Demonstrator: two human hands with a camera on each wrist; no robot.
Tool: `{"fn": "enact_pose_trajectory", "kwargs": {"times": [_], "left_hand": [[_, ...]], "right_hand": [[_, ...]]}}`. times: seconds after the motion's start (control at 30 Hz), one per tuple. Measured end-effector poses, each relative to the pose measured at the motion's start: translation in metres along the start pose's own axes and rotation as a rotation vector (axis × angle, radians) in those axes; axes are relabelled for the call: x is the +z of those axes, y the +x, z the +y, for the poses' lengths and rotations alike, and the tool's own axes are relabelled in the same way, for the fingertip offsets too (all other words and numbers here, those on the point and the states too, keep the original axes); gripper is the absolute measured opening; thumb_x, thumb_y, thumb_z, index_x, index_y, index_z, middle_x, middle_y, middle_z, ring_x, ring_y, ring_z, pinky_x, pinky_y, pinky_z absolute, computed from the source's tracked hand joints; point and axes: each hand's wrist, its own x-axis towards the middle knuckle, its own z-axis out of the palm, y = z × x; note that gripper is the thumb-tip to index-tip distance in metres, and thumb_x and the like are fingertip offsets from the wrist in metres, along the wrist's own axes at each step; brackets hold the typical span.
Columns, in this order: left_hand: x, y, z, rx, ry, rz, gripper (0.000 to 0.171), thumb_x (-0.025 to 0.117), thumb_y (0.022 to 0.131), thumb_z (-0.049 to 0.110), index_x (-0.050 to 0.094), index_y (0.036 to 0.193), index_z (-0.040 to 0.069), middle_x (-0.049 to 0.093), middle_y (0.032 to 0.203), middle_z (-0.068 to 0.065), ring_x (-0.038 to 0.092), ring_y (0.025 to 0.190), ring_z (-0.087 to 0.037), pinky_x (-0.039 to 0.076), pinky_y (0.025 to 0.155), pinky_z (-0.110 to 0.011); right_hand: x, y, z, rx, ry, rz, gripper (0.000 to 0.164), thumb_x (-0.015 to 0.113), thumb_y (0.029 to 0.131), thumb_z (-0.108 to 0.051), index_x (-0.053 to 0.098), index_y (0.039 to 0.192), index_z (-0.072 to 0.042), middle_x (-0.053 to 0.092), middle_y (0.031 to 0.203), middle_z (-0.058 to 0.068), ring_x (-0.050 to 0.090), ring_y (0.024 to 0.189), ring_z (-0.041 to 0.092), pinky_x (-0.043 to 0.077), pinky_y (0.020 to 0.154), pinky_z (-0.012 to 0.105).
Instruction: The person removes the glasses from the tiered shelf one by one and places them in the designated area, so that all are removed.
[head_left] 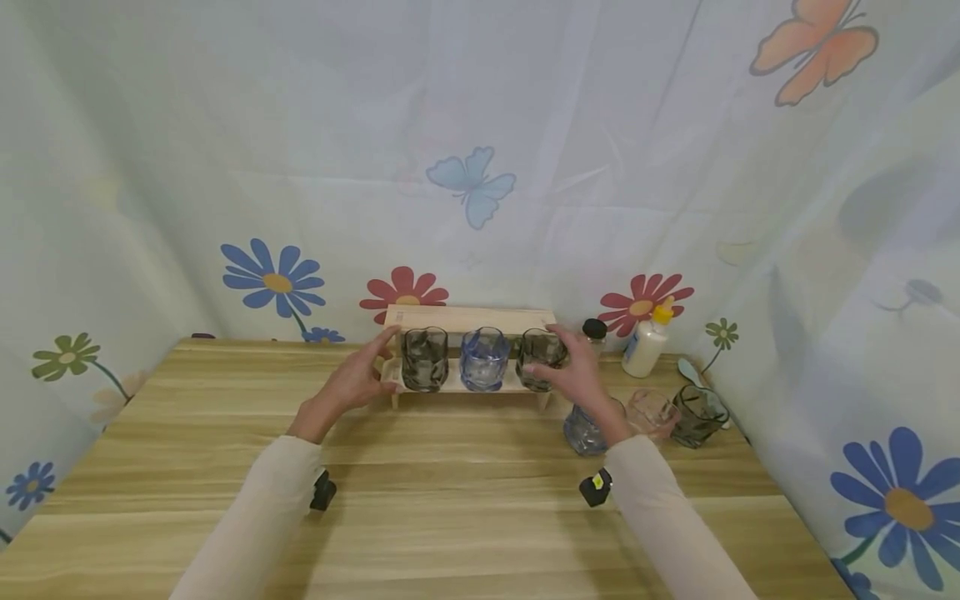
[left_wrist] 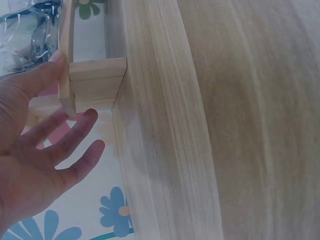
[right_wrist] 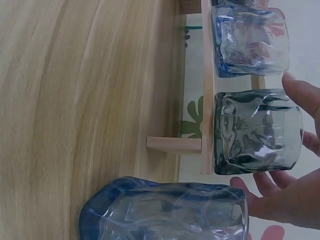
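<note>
At the centre of the head view, a pale wooden 2-tier rack [head_left: 480,317] stands on the wood-grain table [head_left: 450,525], with 3 faceted glass tumblers in a row along its lower board: a left smoky-grey tumbler [head_left: 425,360], a middle blue tumbler [head_left: 483,360] and a right smoky-grey tumbler [head_left: 534,348].

The hands are apart, at opposite ends of the row. The left hand [head_left: 347,383], left of centre, is at the rack's left end; in the left wrist view 1 digit meets the lower board's end while other fingers [left_wrist: 75,132] spread loosely beside it. The right hand [head_left: 579,377] reaches around the right smoky-grey tumbler, thumb at its front and fingers on the far side; I cannot tell whether they clamp it.

At the centre right of the frame, a standing blue tumbler [head_left: 579,432] is partly covered by the right forearm. Next come a pink tumbler [head_left: 647,410] and, just beside it, a third grey tumbler [head_left: 696,421]. Behind these are a black-capped container [head_left: 594,329], a white bottle with a yellow top [head_left: 642,352] and a pale spoon [head_left: 688,372]. A white curtain [head_left: 322,117] printed with flowers and butterflies fills the upper frame.
</note>
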Motion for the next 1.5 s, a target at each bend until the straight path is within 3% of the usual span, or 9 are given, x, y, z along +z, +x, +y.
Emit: {"fn": "enact_pose_trajectory", "kwargs": {"times": [0.63, 1.07, 1.5], "left_hand": [[-0.001, -0.003, 0.004, -0.005, -0.004, 0.002, 0.1, 0.082, 0.084, 0.017, 0.018, 0.16, 0.026, 0.055, 0.138, -0.024, 0.068, 0.094, -0.036, 0.054, 0.08, -0.051], [0.0, 0.0, 0.002, -0.012, -0.011, 0.0, 0.101, 0.082, 0.083, 0.019, 0.017, 0.16, 0.028, 0.055, 0.138, -0.023, 0.069, 0.095, -0.035, 0.055, 0.079, -0.049], [0.001, 0.001, 0.0, -0.005, -0.008, 0.003, 0.101, 0.082, 0.083, 0.019, 0.017, 0.16, 0.027, 0.056, 0.137, -0.024, 0.07, 0.094, -0.035, 0.054, 0.078, -0.049]], "right_hand": [[0.012, 0.009, 0.002, 0.098, -0.006, -0.027, 0.082, 0.081, 0.085, -0.025, 0.038, 0.154, -0.014, 0.03, 0.155, 0.028, 0.033, 0.141, 0.048, 0.034, 0.108, 0.066], [0.02, 0.014, 0.004, 0.103, 0.012, -0.018, 0.085, 0.083, 0.082, -0.018, 0.038, 0.153, -0.013, 0.039, 0.148, 0.028, 0.04, 0.137, 0.045, 0.04, 0.104, 0.063], [0.022, 0.014, 0.004, 0.135, 0.085, -0.008, 0.083, 0.083, 0.082, -0.016, 0.039, 0.153, -0.015, 0.038, 0.148, 0.025, 0.04, 0.136, 0.043, 0.041, 0.103, 0.061]]}}
